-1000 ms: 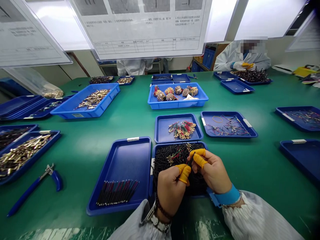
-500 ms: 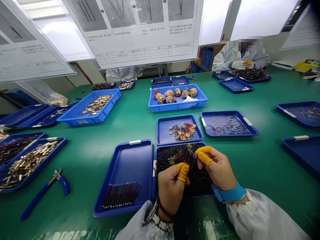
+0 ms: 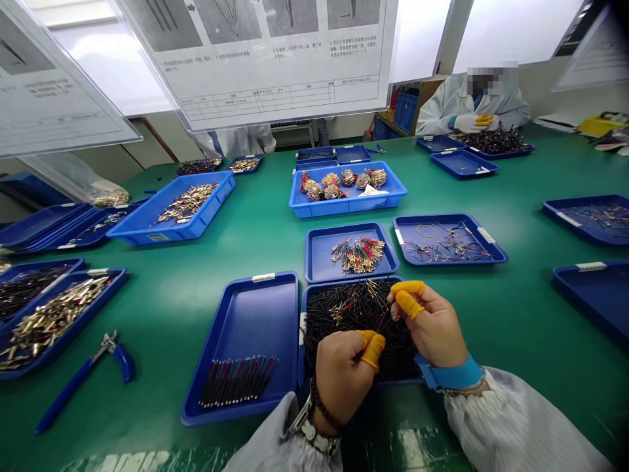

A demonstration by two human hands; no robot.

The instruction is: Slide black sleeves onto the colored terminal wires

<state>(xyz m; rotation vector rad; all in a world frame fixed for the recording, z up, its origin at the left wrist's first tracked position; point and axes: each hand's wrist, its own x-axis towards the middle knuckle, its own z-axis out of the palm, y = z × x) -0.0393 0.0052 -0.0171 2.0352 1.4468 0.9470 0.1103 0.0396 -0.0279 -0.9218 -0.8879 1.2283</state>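
Both hands are over a blue tray of short black tubes (image 3: 324, 321), on which some coloured wires (image 3: 346, 307) lie. My left hand (image 3: 346, 373), with yellow finger cots, pinches the lower end of a thin reddish wire (image 3: 382, 319). Above and to its right, my right hand (image 3: 432, 324) is closed at the wire's upper end, its fingertips pressed together; what lies between them is too small to make out. Left of the tube tray, a blue tray (image 3: 260, 308) holds a row of black-sleeved wires (image 3: 238, 381).
Behind are a tray of bundled wires (image 3: 358, 255), a tray of loose wires (image 3: 449, 241) and a blue bin of wire bundles (image 3: 348, 206). Pliers (image 3: 93, 370) lie at left near a tray of metal parts (image 3: 54, 321). A person (image 3: 474, 111) sits across the table.
My left hand has moved slightly right, and its knuckles have turned. The reddish wire now shows between my hands. My right hand has shifted a little to the right.
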